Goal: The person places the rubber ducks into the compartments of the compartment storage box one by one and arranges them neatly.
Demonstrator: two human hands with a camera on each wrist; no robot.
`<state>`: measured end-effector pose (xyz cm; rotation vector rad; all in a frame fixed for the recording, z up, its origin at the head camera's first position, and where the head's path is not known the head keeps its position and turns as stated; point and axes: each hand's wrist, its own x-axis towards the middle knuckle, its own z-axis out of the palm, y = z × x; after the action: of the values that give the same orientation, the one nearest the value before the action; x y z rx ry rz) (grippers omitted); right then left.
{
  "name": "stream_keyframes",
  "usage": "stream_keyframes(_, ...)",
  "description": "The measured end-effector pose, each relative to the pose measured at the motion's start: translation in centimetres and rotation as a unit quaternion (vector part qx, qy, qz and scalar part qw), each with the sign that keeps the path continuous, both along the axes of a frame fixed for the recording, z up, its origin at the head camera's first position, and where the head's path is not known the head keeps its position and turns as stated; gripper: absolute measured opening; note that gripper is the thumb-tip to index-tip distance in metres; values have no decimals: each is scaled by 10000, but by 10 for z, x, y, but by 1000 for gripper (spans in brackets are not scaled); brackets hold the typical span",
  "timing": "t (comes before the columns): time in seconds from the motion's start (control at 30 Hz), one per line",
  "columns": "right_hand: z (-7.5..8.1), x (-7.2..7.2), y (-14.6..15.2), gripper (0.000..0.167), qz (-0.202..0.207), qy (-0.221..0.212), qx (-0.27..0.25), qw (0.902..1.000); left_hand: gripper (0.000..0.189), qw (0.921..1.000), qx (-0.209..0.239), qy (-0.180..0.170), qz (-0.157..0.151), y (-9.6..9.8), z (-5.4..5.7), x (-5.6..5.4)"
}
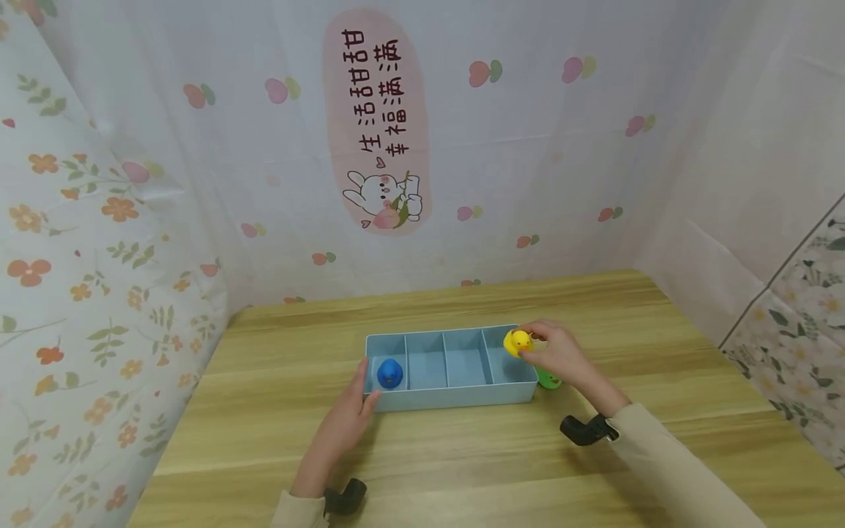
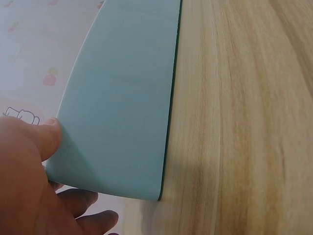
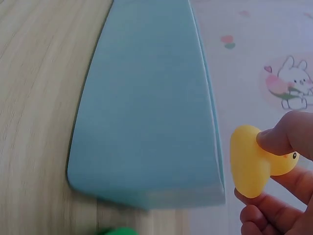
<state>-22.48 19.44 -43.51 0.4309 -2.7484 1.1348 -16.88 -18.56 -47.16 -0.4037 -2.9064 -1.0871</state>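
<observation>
A light blue tray with several compartments in a row lies on the wooden table. My left hand holds its left front corner, the thumb at the rim and the other fingers round the end wall. In the leftmost compartment sits a blue toy duck. My right hand pinches a yellow toy duck between thumb and fingers, over the rightmost compartment in the head view. Beside the tray's right end is a green toy duck, partly hidden by the right hand and tray.
Wooden table spreads around the tray. Behind it hangs a printed cloth, with a floral cloth at the left. Black wrist mounts sit at both sleeves.
</observation>
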Motion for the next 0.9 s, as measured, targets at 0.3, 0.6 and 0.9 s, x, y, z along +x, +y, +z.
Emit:
stream_keyframes(0.3,-4,-3,-19,33,147,120,-144,9997,62,9999,-53,118,-63,1,0,0)
stream_keyframes(0.6,5,-4,-46,34,151,-120,-469,9987,63,10000,-14,35,10,-2,-3,0)
stream_keyframes(0.9,8,-7,-71,34,279,-7,-156,9995,63,9999,9,-116,55,-1,-1,1)
